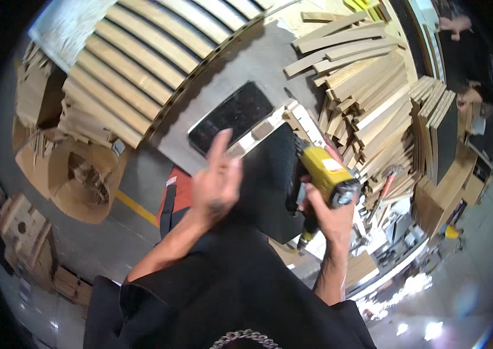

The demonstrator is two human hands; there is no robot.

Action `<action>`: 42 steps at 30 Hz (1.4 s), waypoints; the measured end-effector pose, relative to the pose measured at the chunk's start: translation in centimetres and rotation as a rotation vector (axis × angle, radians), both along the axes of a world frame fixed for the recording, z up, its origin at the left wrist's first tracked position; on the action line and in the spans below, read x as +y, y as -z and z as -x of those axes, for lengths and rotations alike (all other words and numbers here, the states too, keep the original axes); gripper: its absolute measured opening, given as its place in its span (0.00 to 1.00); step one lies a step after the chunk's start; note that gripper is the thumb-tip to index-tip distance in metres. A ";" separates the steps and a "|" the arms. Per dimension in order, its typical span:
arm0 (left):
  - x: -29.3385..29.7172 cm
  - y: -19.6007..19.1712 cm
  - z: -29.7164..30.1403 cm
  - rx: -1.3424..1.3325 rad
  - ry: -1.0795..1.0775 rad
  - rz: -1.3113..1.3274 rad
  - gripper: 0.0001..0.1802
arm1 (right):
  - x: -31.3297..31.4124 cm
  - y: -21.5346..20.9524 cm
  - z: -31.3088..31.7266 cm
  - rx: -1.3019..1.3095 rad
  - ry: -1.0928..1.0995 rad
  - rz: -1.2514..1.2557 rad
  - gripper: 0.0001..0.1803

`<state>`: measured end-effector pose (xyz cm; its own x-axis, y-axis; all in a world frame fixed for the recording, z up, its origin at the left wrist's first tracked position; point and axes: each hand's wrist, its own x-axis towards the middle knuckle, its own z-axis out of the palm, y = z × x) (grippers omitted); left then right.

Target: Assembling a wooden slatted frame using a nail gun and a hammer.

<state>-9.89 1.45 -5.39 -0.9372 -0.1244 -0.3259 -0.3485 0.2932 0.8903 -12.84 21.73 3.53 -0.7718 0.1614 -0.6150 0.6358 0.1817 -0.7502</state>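
My left hand (pixel 217 185) is raised, its fingers stretched out and slightly blurred, with nothing seen in them. Its index fingertip overlaps the near edge of a dark, rounded rectangular object (pixel 232 116) lying on the grey tabletop (pixel 200 96); I cannot tell whether they touch. In my right hand (pixel 332 220) is a yellow and black nail gun (pixel 325 166), gripped by the handle, its nose toward the upper left. Under and beside the tool is a black panel (pixel 267 177), with a pale wooden strip (pixel 252 136) along its far edge.
Wooden strips (pixel 368 96) lie heaped at the right, beside stacked boards (pixel 432 122). Slatted wood (pixel 141 64) fills the far left. An open cardboard box (pixel 75 180) stands left, past a yellow floor line (pixel 136 207). A hammer (pixel 387 183) lies right. Another person's hand (pixel 468 98) shows far right.
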 end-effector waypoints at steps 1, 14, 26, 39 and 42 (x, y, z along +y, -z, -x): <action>-2.0 -0.3 -2.4 -0.102 0.005 0.110 0.32 | 0.6 -1.1 -0.8 -0.084 0.049 0.023 0.37; -2.7 4.8 -14.0 -0.195 -0.303 -0.360 0.28 | -2.6 -0.5 -9.2 -0.046 -0.538 -0.009 0.40; 0.7 6.7 -15.5 -0.183 -0.701 -0.583 0.16 | -10.8 1.3 -9.9 -0.038 -0.685 -0.176 0.37; 3.6 6.5 -17.5 0.127 -0.485 -0.238 0.30 | -11.8 1.4 -10.6 0.023 -0.766 -0.266 0.39; 3.4 6.9 -17.6 0.190 -0.493 -0.263 0.32 | -11.9 1.6 -10.7 0.022 -0.755 -0.266 0.40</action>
<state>7.71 4.87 -12.31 -0.8342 -0.4978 -0.2373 -0.2151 -0.1024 0.9712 -2.15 9.78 1.94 -0.7428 -0.2705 -0.6124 0.2549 0.7315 -0.6323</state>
